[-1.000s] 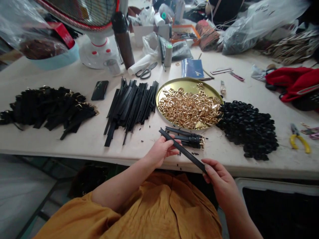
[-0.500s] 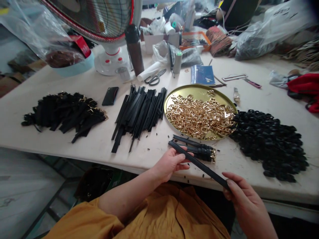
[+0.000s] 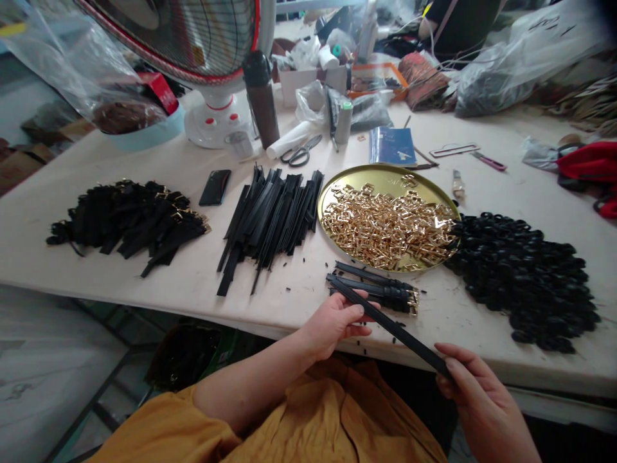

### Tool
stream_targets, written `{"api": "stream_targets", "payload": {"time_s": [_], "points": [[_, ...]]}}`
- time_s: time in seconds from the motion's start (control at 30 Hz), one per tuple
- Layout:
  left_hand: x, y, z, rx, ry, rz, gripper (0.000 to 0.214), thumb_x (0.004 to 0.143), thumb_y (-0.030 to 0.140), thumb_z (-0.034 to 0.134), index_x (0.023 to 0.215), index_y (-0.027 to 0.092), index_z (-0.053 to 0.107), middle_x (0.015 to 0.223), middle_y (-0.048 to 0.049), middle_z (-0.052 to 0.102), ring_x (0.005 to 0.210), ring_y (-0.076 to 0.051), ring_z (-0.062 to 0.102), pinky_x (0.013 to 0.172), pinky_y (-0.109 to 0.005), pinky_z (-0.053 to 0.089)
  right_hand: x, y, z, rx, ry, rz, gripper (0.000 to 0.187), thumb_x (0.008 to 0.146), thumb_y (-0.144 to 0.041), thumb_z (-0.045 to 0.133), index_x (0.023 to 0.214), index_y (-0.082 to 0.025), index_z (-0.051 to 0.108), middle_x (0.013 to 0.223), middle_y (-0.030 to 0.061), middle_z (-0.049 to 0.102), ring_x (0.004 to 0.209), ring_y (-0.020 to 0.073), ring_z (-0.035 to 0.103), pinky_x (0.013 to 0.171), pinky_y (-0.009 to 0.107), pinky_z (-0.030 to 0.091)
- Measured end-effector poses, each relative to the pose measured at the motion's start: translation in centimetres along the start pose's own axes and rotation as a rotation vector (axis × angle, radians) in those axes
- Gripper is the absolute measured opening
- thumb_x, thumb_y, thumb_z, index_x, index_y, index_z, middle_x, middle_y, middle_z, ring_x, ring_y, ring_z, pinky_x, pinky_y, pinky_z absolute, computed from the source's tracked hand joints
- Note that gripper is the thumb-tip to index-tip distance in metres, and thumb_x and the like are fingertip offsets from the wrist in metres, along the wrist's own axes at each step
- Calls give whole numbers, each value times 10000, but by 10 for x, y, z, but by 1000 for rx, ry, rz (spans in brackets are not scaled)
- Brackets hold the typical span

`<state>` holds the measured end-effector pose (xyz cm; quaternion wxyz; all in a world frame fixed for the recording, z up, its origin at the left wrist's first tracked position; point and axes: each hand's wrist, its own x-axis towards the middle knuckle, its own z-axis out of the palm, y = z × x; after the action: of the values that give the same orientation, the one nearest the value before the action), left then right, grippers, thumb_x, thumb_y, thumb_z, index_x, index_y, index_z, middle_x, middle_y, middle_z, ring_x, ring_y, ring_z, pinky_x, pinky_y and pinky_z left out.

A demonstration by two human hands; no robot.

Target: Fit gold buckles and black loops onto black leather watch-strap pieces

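Observation:
A long black strap [image 3: 398, 333] is stretched at a slant between my two hands, above the table's front edge. My left hand [image 3: 340, 321] pinches it near its upper left end. At the lower right end, my right hand [image 3: 467, 379] grips it between thumb and fingers. Just behind the strap lie several black straps with gold buckles [image 3: 385, 289], partly hidden by it. Beyond them stands a round gold tray [image 3: 385, 173] heaped with small gold buckles [image 3: 390, 225]. A pile of black loops [image 3: 525, 276] sits to the right of the tray.
Loose black straps [image 3: 272, 222] lie left of the tray, near a phone [image 3: 214, 187]. Farther left is a heap of black straps with gold buckles [image 3: 125, 222]. Scissors [image 3: 302, 152], a dark bottle [image 3: 260, 96], a blue booklet [image 3: 391, 146] and a fan [image 3: 212, 122] stand behind.
Both hands and the strap have shifted slightly right and down. The grip of each hand looks the same.

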<state>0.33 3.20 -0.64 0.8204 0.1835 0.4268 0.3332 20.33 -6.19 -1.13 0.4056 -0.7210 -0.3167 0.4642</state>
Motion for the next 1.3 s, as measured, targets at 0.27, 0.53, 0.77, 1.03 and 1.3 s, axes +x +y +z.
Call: {"api": "stream_targets", "payload": {"time_s": [0.27, 0.53, 0.77, 1.03, 1.3], "points": [[-1, -4, -3, -12, -14, 24, 317, 699, 205, 647, 990, 169, 525, 1023, -98, 634, 787, -145, 613, 638, -246, 486, 5, 4, -2, 6, -6, 6, 346, 726, -415, 591, 988, -192, 620, 534, -25, 514, 490, 137, 474, 482, 259, 389], [1, 12, 8, 202, -18, 163, 240, 783, 321, 553, 954, 155, 525, 760, -3, 603, 709, -113, 589, 723, -260, 471, -9, -5, 22, -86, -477, -78, 208, 786, -367, 534, 887, -201, 608, 687, 5, 615, 619, 145, 552, 571, 252, 436], [1, 30, 14, 662, -34, 324, 189, 816, 346, 445, 868, 169, 483, 604, 56, 481, 436, -57, 403, 437, -179, 324, 44, -6, -51, -595, 368, -364, 259, 813, -371, 467, 921, -166, 582, 858, 78, 616, 775, 205, 557, 736, 340, 423], [-4, 13, 9, 981, -127, 353, 231, 848, 376, 372, 761, 178, 456, 563, 56, 438, 451, -80, 413, 456, -195, 338, 83, 5, -99, -979, 559, -370, 286, 810, -379, 458, 930, -154, 589, 839, 74, 607, 713, 199, 539, 651, 314, 388], [-13, 11, 9, 1022, -127, 358, 254, 849, 401, 356, 804, 174, 459, 574, 54, 437, 455, -85, 410, 457, -201, 346, 99, 3, -71, -1007, 485, -468, 220, 795, -306, 480, 857, -184, 652, 844, 76, 575, 707, 188, 538, 627, 293, 383]]}}
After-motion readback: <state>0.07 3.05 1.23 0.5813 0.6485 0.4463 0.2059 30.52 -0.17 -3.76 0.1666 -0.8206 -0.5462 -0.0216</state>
